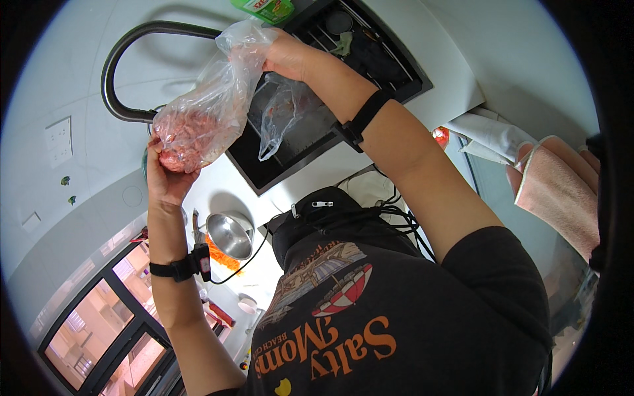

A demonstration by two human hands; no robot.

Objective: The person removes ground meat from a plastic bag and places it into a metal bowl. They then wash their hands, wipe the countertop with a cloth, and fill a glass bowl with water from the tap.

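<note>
A clear plastic bag (225, 91) with red minced meat (188, 141) in its lower end is held up beside the faucet, stretched between both hands. My left hand (171, 183) cups the meat-filled end from below, fingers curled around it. At the bag's gathered upper end, my right hand (285, 54) grips the plastic; its fingertips are partly hidden by the film. Beneath my right forearm, another clear plastic bag (282, 114) with small reddish bits lies over the dark sink.
The black sink (307, 158) has a rack section holding a dark cloth and a small green item. A curved dark faucet (111, 69) arches at the left. Nearby are a green bottle (270, 7), a steel bowl (230, 235) and an orange fluffy item (220, 255). Pink towels (559, 183) hang right.
</note>
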